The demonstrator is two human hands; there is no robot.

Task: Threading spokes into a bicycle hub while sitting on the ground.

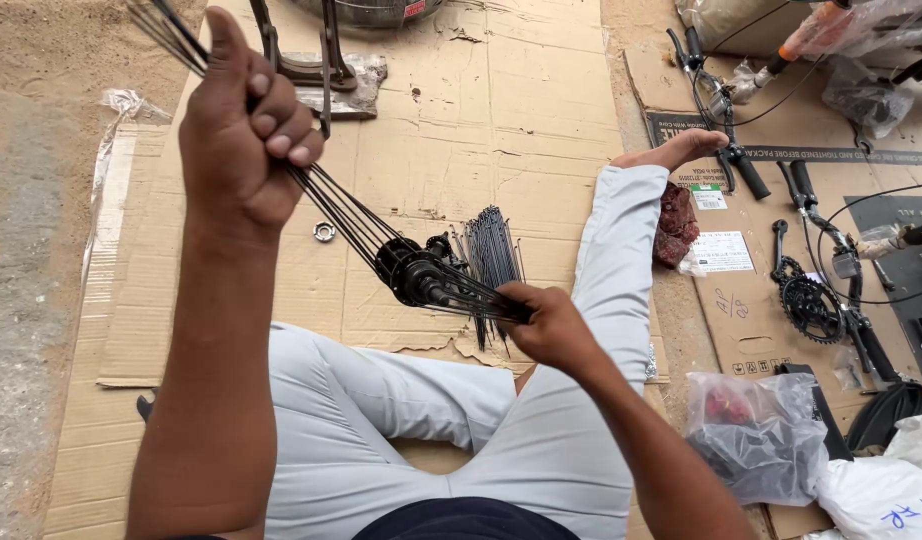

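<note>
While the person sits on flattened cardboard [541, 120], the left hand [243, 130] is raised and clenched tight around a bundle of black spokes [346, 215]. These spokes run down to a black hub [413, 272] held above the lap. The right hand [546, 322] pinches the spokes fanning from the hub's other side. Loose spokes [491, 250] lie just behind. A chainring [811, 308] and a plastic bag [756, 440] rest at right.
</note>
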